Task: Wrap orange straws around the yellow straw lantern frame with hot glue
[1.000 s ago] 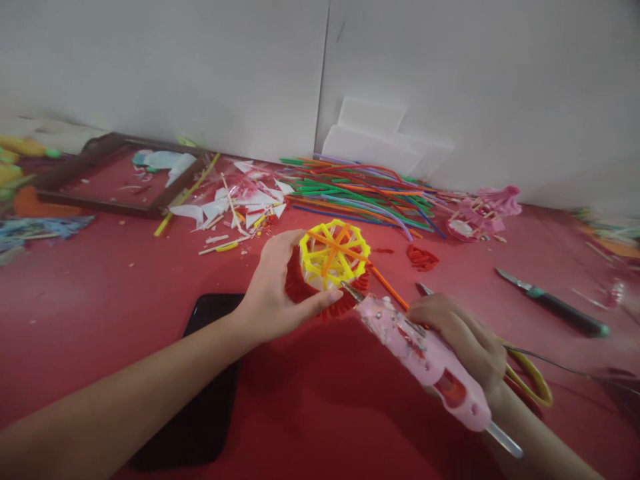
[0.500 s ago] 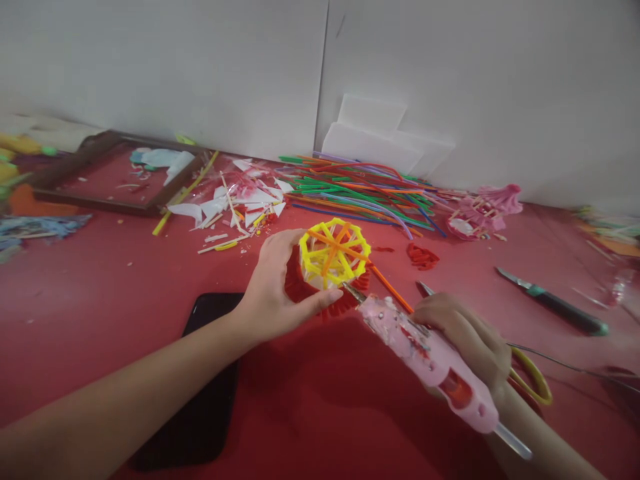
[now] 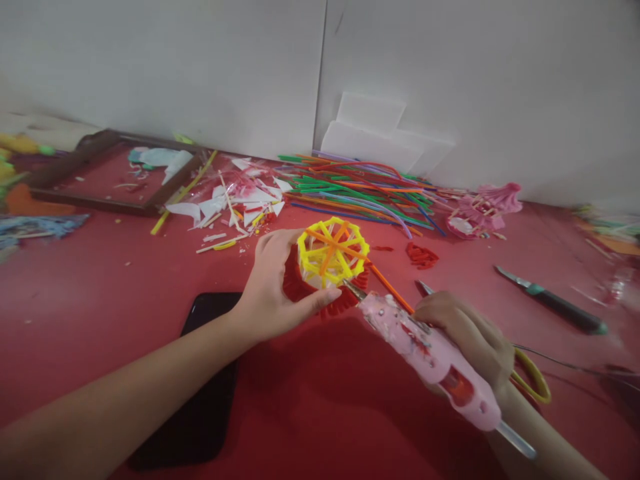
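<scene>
My left hand (image 3: pixel 275 290) is wrapped round a small craft piece (image 3: pixel 333 252), its top a yellow ring crossed by orange and yellow spokes, with a red fringed part below. My right hand (image 3: pixel 467 340) grips a pink glue gun (image 3: pixel 430 363) with a clear glue stick poking out of its back. The gun's metal nozzle (image 3: pixel 354 289) is at the near rim of the yellow ring, close to my left thumb. An orange pipe cleaner (image 3: pixel 390 287) runs from the piece toward my right fingers. Whether those fingers also hold it is unclear.
Under my left forearm lies a black phone (image 3: pixel 207 393). A craft knife (image 3: pixel 555 301) and yellow-handled scissors (image 3: pixel 533 377) are at right. Colourful pipe cleaners (image 3: pixel 355 190), white scraps (image 3: pixel 240 203), a brown frame (image 3: pixel 95 200) and a pink craft piece (image 3: pixel 483 212) line the back.
Hardly anything differs. The glue gun's rear end has shifted slightly right, while its nozzle stays at the yellow rim. The left hand keeps its hold on the craft piece.
</scene>
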Motion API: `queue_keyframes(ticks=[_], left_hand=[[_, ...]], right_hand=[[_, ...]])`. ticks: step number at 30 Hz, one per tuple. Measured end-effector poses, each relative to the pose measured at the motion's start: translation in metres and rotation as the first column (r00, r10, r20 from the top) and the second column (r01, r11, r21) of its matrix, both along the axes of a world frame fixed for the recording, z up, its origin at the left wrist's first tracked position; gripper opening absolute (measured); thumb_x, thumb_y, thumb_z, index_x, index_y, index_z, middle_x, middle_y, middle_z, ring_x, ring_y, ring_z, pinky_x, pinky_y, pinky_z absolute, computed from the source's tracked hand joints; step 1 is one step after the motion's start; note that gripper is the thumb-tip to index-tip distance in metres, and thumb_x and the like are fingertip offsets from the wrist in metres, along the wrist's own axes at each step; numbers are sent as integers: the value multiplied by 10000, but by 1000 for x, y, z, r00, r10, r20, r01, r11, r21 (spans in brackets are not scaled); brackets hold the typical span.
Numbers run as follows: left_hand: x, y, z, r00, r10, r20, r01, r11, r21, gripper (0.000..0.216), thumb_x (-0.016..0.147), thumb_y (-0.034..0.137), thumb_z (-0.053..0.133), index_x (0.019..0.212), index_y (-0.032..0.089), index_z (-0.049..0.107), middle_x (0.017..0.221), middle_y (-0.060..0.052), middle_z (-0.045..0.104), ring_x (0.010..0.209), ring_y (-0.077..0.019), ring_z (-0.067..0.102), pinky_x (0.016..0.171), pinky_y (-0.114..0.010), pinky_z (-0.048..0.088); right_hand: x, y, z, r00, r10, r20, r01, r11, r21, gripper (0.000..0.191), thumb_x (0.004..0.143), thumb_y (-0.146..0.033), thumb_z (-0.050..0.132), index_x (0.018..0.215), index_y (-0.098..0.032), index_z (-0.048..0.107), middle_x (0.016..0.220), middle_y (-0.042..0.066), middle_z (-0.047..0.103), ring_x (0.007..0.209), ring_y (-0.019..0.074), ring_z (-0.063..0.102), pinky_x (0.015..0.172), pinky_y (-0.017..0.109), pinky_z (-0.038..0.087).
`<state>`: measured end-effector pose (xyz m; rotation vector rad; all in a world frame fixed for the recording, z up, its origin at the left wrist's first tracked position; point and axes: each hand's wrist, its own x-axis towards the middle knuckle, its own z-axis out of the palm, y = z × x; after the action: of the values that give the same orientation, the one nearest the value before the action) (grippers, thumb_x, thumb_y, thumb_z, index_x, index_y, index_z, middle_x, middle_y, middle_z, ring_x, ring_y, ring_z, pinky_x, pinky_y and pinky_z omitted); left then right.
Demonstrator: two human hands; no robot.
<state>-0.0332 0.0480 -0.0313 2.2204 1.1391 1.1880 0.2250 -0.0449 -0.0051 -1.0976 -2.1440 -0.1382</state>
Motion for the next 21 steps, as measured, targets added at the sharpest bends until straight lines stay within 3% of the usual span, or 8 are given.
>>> queue_keyframes(ticks=[5, 14, 21], left_hand=[[-1, 0, 0, 1000, 17, -14, -16, 999, 31, 656, 772, 571, 739, 1282, 230, 505, 1274, -128, 576, 1226, -339, 516, 1092, -555, 381], [-1, 0, -1, 1000, 27, -14, -27, 999, 37, 604, 759, 576, 740, 1229, 272, 514, 1230, -107, 575, 1195, -345, 523, 1078, -581, 402], [0, 1, 1, 1000, 9, -16, -9, 999, 34, 574, 769, 565, 730, 1206, 256, 522, 1200, -103, 588, 1157, -339, 537, 1052, -562, 410]], right_hand=[[2, 1, -1, 1000, -5, -12, 5, 1000, 30, 87, 878, -139, 558, 934, -203, 543, 732, 26, 578, 646, 169, 586, 573, 307, 494], [3, 1, -4, 999, -17, -43, 19, 999, 31, 35, 897, -184, 552, 919, -211, 547, 704, 26, 556, 631, 178, 583, 567, 318, 494], [2, -1, -1, 997, -40, -67, 35, 997, -75, 162, 883, -213, 597, 1044, -231, 592, 818, 58, 680, 677, 198, 659, 584, 320, 540]])
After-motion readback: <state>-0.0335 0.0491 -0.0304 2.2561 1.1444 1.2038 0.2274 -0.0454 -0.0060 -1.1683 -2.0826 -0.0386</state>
